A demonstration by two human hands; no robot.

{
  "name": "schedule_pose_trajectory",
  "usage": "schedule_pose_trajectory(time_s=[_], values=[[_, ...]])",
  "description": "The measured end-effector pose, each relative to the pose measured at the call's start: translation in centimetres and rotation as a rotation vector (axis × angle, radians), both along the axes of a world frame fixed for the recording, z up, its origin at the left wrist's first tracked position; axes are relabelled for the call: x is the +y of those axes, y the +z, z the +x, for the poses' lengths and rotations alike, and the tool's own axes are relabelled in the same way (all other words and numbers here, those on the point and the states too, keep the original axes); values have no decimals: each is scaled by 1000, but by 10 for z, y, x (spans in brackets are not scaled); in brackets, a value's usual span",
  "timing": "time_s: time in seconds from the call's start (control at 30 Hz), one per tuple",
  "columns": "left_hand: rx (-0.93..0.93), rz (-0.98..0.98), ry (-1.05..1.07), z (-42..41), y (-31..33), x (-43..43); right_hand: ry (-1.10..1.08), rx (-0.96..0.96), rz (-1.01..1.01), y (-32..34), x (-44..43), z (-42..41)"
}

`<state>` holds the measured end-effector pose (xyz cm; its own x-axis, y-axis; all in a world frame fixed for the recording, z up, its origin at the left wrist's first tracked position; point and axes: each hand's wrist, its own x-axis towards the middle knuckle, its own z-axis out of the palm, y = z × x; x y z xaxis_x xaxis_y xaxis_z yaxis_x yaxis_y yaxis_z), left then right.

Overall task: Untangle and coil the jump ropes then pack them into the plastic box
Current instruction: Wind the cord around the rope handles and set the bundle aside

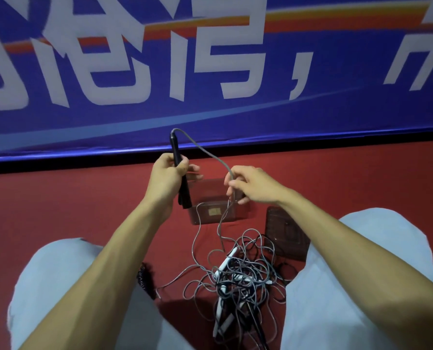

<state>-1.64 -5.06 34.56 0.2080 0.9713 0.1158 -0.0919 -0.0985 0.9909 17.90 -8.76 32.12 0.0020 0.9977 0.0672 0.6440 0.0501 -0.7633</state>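
Observation:
My left hand point(168, 173) grips black jump-rope handles point(182, 188) upright, above the floor. A grey rope point(205, 151) arcs from the top of a handle over to my right hand point(250, 184), which pinches it. From there the rope drops past a clear plastic box point(211, 198) on the red floor into a tangled heap of grey ropes point(240, 271) with white handles point(224, 263) between my knees.
The clear box lid point(286, 233) lies on the red floor to the right of the box. A black coiled cord point(144, 276) lies by my left knee. A blue banner wall point(210, 72) with white characters rises just behind the box.

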Motion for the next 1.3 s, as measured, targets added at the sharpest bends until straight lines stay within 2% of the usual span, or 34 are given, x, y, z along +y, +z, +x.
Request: schedule_pose_trajectory(time_s=[0.13, 0.3, 0.37, 0.47, 0.6, 0.7, 0.77, 0.87, 1.1, 1.17, 1.3], values=[[252, 110, -31, 5, -14, 4, -180, 277, 115, 10, 0, 0], [595, 254, -126, 19, -21, -3, -229, 631, 205, 33, -10, 2], [665, 251, -179, 24, -22, -7, -257, 744, 243, 36, -14, 3], [606, 180, -269, 28, -23, -14, -315, 869, 275, 35, -19, 7], [545, 180, -321, 29, -22, -20, -344, 972, 303, 33, -23, 12], [360, 81, -280, 32, -17, -28, -385, 1034, 299, 31, -25, 13], [185, -33, -252, 35, -11, -35, -406, 981, 281, 30, -26, 11], [-7, -137, -212, 35, -5, -36, -380, 774, 229, 24, -25, 4], [-372, -322, -90, 23, 6, -26, -163, 362, -54, 8, -25, -5], [-446, -379, -54, 17, 5, -21, -84, 339, -129, 5, -27, -8], [-500, -412, -7, 10, 2, -13, -19, 472, -174, -1, -24, -14]])
